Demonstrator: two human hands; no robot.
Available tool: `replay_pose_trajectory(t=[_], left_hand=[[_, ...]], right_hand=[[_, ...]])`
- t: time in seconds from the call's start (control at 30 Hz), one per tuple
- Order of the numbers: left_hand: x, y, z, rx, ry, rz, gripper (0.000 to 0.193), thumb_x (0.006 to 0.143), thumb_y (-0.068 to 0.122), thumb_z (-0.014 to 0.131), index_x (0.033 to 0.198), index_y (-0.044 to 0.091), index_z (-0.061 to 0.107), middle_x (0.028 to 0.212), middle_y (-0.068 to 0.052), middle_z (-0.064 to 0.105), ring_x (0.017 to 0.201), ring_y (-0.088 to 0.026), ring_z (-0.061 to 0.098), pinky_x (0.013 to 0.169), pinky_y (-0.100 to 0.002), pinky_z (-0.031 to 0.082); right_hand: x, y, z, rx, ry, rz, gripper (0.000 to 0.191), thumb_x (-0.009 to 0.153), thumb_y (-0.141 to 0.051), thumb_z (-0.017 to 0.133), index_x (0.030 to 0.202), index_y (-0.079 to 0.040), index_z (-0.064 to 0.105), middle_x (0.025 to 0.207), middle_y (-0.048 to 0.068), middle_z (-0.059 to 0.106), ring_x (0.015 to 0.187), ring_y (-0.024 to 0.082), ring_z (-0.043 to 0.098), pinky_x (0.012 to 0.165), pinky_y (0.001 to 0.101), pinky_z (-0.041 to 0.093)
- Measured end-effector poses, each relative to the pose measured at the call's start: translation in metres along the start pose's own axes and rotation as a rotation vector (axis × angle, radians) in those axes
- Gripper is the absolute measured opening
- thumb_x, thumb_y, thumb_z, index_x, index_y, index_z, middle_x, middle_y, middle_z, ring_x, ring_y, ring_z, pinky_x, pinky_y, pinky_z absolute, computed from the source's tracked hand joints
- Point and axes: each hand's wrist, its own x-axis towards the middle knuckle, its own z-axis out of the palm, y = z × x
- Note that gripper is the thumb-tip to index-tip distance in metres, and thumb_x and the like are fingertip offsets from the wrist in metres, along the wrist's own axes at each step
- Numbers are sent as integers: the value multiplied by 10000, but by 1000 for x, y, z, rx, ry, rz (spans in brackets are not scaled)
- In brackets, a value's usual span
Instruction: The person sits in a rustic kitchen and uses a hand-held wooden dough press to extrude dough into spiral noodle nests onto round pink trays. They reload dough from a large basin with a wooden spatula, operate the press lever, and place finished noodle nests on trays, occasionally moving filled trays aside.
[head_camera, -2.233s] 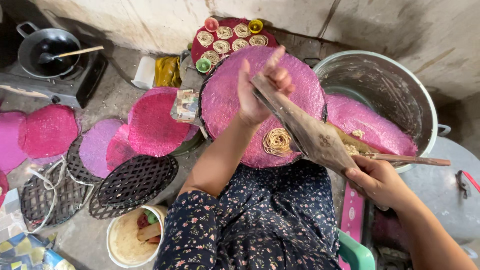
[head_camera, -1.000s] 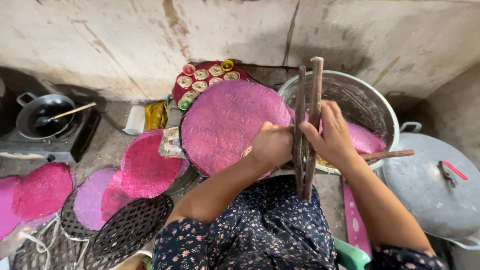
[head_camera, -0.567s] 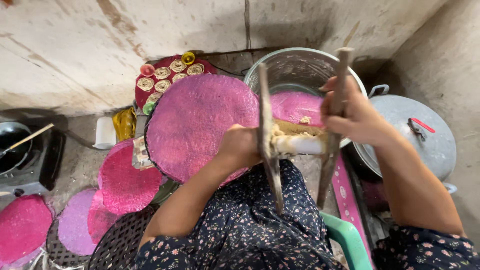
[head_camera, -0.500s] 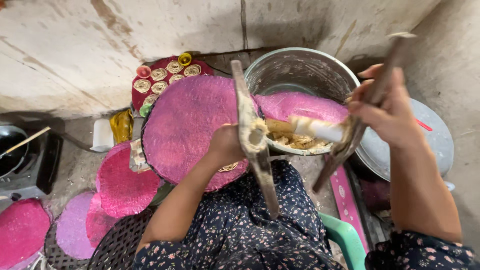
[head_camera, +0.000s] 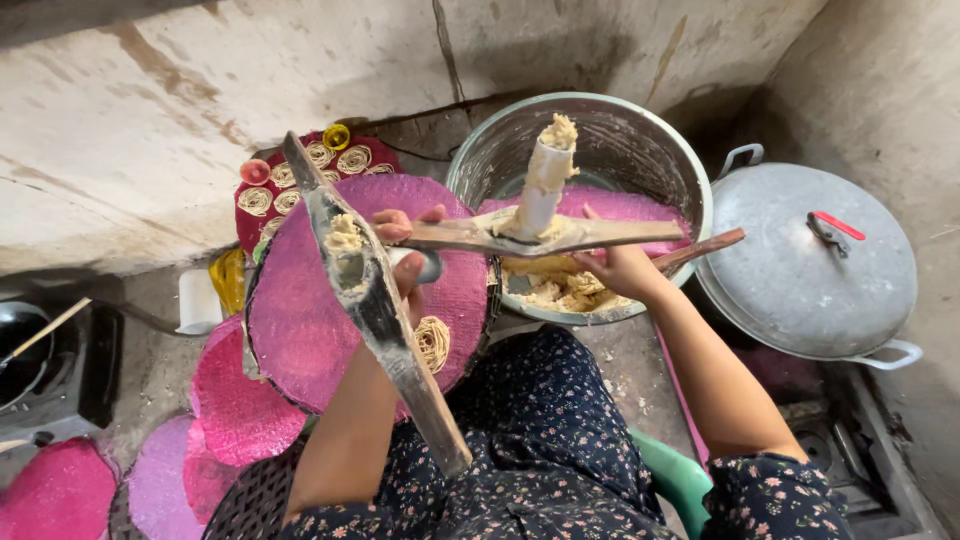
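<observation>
**Opening the wooden dough press over the pot**

Head view, the only one I have: my left hand (head_camera: 405, 250) is closed around one wooden arm (head_camera: 375, 300) of the press, which slants from near the wall down toward my lap. My right hand (head_camera: 620, 268) grips from below the other arm (head_camera: 540, 235), which lies almost level across the rim of the metal pot (head_camera: 580, 150). My two hands are apart, and the two arms spread wide like scissors. A white plunger (head_camera: 542, 185) stands upright on the level arm, with pale dough (head_camera: 558, 130) on its top. More dough sticks in the hole of the left arm. I judge that I should keep the level arm over the pot, so falling dough lands inside it, and hold both arms firmly, because they look slippery with dough.

Below the press a round pink mat (head_camera: 300, 310) carries one small coil of noodles (head_camera: 432, 342). More pink mats lie at the left on the grey concrete floor. A metal lid (head_camera: 800, 270) rests beside the pot at the right, and a stained concrete wall closes the back.
</observation>
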Motion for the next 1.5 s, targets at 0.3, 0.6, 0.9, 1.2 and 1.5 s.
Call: replay_pose_trajectory(t=[0.3, 0.6, 0.9, 1.2, 1.5], left_hand=[[1, 11, -6, 241, -117, -52, 238, 960, 36, 781, 1179, 86, 702, 1217, -3, 565, 1103, -142, 630, 1083, -540, 615], [-16, 13, -10, 743, -191, -660, 467, 808, 4, 893, 1239, 23, 713, 1003, -110, 715, 894, -160, 662, 764, -301, 562], [-11, 26, 19, 669, -192, -677, 505, 740, 112, 894, 1188, 32, 675, 1139, -77, 781, 928, -124, 760, 835, -319, 653], [-7, 19, 15, 593, -144, -772, 509, 729, 87, 897, 1194, 10, 704, 1003, -84, 795, 880, -129, 771, 791, -312, 652], [-10, 28, 17, 683, -189, -679, 480, 752, 108, 921, 1175, 10, 717, 1026, -67, 786, 901, -126, 757, 815, -313, 648]], right_hand=[[12, 48, -18, -616, -162, 39, 440, 1065, -322, 519, 1500, -281, 567, 1383, 34, 669, 1374, 207, 576, 1317, 532, 295], [38, 32, -8, -762, -200, 47, 294, 900, -242, 605, 1128, -304, 780, 1564, 23, 459, 1488, 294, 326, 1211, 625, 127], [-20, 59, -75, -1168, -208, 178, 260, 950, -426, 602, 1049, -249, 764, 1102, -24, 705, 1150, 160, 623, 1025, 452, 401], [-7, 57, -62, -1189, -224, -9, 155, 984, -226, 570, 979, -157, 708, 907, 26, 695, 745, 196, 724, 564, 334, 552], [25, 63, -10, -964, -494, 199, 209, 935, -182, 577, 1063, -138, 735, 931, 99, 760, 820, 272, 759, 678, 442, 615]])
